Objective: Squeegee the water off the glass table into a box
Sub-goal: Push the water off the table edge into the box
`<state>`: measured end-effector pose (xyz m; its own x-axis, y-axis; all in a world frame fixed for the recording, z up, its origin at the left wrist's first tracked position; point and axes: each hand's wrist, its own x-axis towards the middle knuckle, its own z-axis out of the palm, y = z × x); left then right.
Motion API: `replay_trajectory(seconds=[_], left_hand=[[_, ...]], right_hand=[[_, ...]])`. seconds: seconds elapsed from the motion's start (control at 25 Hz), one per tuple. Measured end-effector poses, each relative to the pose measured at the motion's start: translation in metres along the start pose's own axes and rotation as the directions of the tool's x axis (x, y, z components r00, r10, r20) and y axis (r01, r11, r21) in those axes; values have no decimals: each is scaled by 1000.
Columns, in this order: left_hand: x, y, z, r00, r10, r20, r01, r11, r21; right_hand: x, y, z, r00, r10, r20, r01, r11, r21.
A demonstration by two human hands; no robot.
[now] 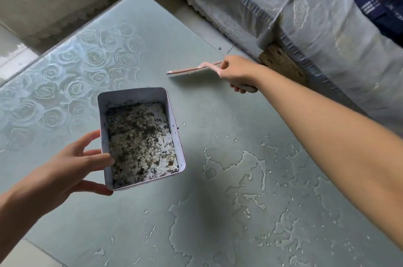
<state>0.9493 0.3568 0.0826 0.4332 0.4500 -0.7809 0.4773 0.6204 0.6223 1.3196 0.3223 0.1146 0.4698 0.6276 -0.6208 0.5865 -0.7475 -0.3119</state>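
Ideally, the right hand gripping the pink-edged flat squeegee should be sweeping the lower-right pooled water, blade flat, toward the stained white rectangular box the left hand is holding.

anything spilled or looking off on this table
Yes: water lies spilled in irregular puddles and droplets over the near right part of the glass table. The box in the left hand has a dark, speckled, dirty-looking bottom. The right hand grips the squeegee.

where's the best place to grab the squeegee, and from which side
By its handle, from the right, behind the blade, as the right hand does now. The handle sticks out from the squeegee's long flat blade, so fingers wrapped round it leave the whole edge free to meet the glass table.
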Motion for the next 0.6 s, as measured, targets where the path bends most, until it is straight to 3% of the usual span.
replay_trajectory(seconds=[0.08, 0.2, 0.28, 0.36, 0.44, 0.52, 0.6], left_hand=[[3, -2, -5, 1000, -1, -20, 1, 1000, -17], [5, -3, -10, 999, -17, -48, 14, 997, -72], [3, 1, -17, 998, -20, -51, 14, 993, -115], [4, 1, -25, 998, -23, -55, 15, 991, -135], [2, 2, -38, 997, -20, -69, 9, 988, -154], [5, 2, -57, 997, -19, -72, 8, 988, -151], [10, 4, -78, 998, -24, -62, 15, 990, -140]], right_hand=[[-4, 7, 15, 999, 24, 35, -25, 1000, 11], [-44, 28, 24, 974, 74, 215, -70, 997, -27], [-74, 30, 18, 934, 150, 324, -105, 982, -154], [-82, 13, 9, 930, 177, 321, -94, 961, -259], [-61, -27, 6, 962, 71, 266, 9, 958, -287], [-35, -71, 8, 979, -28, 203, 80, 964, -253], [-18, -92, 15, 977, -27, 211, 73, 975, -210]])
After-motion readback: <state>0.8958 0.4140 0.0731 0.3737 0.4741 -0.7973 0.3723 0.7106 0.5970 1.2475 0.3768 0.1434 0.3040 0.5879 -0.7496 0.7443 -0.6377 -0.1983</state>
